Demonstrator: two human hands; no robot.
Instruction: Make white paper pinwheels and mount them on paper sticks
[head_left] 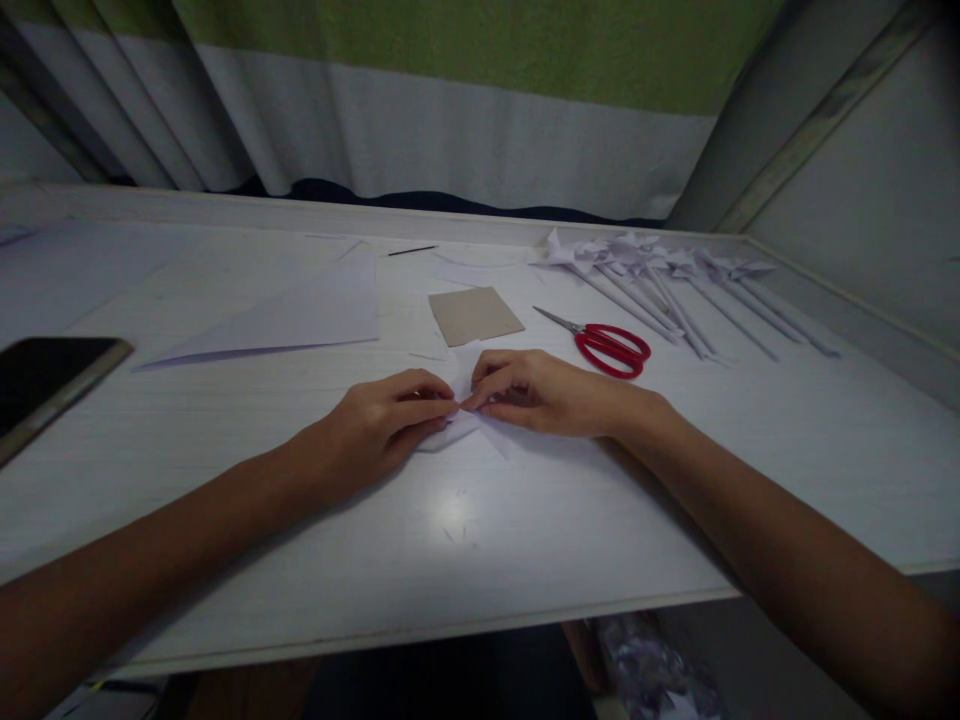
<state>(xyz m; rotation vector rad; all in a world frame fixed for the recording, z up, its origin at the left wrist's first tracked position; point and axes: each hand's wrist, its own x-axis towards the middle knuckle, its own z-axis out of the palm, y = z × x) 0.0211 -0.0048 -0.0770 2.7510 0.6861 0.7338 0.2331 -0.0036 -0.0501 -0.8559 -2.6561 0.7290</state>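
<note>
Between my two hands lies a small piece of folded white paper (466, 428), low over the white table. My left hand (394, 418) pinches its left side, fingers closed. From the right, my right hand (529, 392) grips the paper's middle with thumb and fingertips, close against the left fingertips. The fingers cover much of the paper, so its full shape is hidden. Just beyond it rests a square of tan cardboard (475, 315). Scissors with red handles (611, 348) lie past my right hand, blades pointing left.
Several white paper pinwheels on rolled paper sticks (675, 290) are heaped at the back right. A folded paper sheet (300, 315) and a thin dark stick (412, 250) lie at the back. A phone (56, 385) sits at the left. The table's front edge (450, 630) runs below my arms.
</note>
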